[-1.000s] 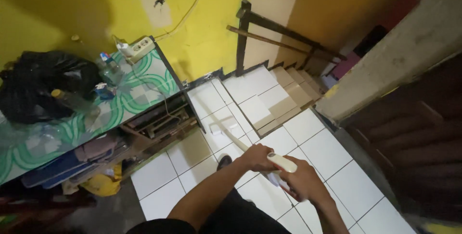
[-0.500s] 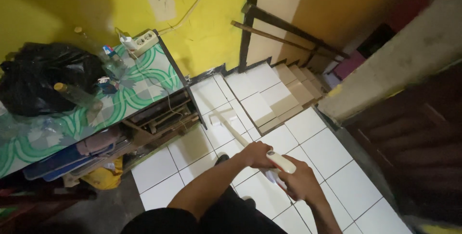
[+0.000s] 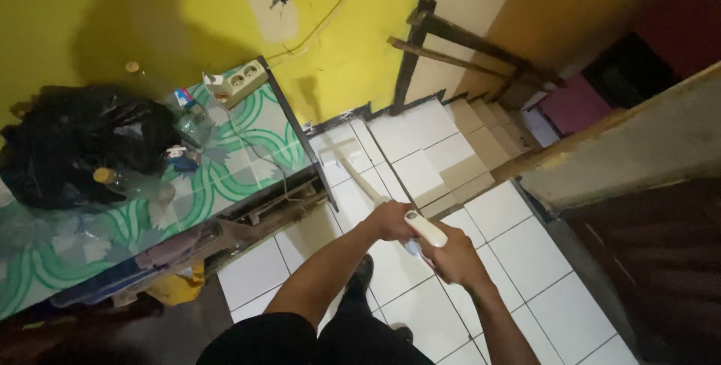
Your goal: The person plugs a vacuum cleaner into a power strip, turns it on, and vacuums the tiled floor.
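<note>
A: What do the hands hold?
B: Both the left hand (image 3: pixel 390 221) and right hand (image 3: pixel 449 254) grip a pale stick (image 3: pixel 379 198) tight. It slants down to the white floor (image 3: pixel 518 248) by the table (image 3: pixel 225 162)

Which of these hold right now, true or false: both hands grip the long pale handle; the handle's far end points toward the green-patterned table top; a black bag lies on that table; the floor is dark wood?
1. Both the left hand and the right hand grip the long pale handle. True.
2. The handle's far end points at the table top. False: it reaches over the white floor tiles toward the stairs.
3. A black bag lies on the table. True.
4. The floor is dark wood. False: white tiles.
</note>
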